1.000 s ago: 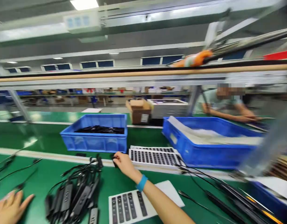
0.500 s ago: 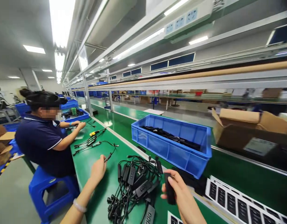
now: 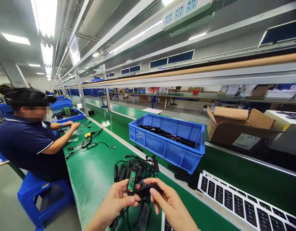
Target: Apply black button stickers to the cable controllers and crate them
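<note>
My left hand (image 3: 115, 202) is closed round a small green circuit board (image 3: 132, 181) with a cable hanging from it. My right hand (image 3: 170, 205) grips a black plastic casing (image 3: 146, 189) and holds it against the board. Both hands meet low in the middle of the view, over a tangled pile of black cabled units (image 3: 135, 168) on the green bench (image 3: 92, 173).
A blue bin (image 3: 167, 146) of black parts stands behind the pile. White sheets of black labels (image 3: 244, 203) lie to the right, an open cardboard box (image 3: 236, 128) beyond them. A co-worker (image 3: 30, 138) sits on a blue stool (image 3: 38, 195) at left, handling cables.
My left hand has come in from the bench holding the green board. My right hand has brought the black casing up to it. The view has turned a little left.
</note>
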The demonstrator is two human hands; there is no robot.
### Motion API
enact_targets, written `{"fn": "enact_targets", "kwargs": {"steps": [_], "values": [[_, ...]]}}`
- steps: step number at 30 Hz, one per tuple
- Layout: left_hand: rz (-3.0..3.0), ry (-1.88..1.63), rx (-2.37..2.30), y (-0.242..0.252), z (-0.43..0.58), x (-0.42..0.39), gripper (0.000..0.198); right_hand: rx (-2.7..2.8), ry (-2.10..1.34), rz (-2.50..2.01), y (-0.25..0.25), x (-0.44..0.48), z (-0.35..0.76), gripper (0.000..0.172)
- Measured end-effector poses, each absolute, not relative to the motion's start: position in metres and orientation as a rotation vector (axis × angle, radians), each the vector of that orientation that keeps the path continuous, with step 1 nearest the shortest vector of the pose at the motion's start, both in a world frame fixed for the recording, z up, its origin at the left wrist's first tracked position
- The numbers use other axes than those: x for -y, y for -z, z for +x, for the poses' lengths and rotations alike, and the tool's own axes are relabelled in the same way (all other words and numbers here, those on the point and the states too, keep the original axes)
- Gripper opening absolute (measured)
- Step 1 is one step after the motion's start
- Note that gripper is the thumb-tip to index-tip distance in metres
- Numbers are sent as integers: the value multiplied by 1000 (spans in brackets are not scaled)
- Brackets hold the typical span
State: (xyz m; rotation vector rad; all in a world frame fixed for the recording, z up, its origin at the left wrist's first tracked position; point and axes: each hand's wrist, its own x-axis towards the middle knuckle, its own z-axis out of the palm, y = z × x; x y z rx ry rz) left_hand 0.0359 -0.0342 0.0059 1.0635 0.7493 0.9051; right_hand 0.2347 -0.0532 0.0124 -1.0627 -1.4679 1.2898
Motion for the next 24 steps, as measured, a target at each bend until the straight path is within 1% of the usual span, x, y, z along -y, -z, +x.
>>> {"fn": "enact_targets", "kwargs": {"steps": [3, 5, 11, 14, 20, 24], "values": [[1097, -845, -683, -7, 49, 43, 47, 1486, -1217, -1048, -10, 55, 232, 31], [1108, -814, -687, -6, 53, 46, 49, 1480, -1188, -1063, -8, 54, 231, 25], [1150, -764, -674, 0, 53, 51, 58, 1445, -1105, -1090, -5, 50, 227, 18], [1181, -795, -698, 3, 55, 53, 58, 1392, -1115, -1089, -6, 49, 225, 19], [1209, -832, -765, 1, 58, 57, 43, 1203, -1292, -1015, -3, 48, 221, 36], [1256, -826, -808, -3, 58, 57, 43, 1163, -1395, -938, -4, 48, 219, 41]]}}
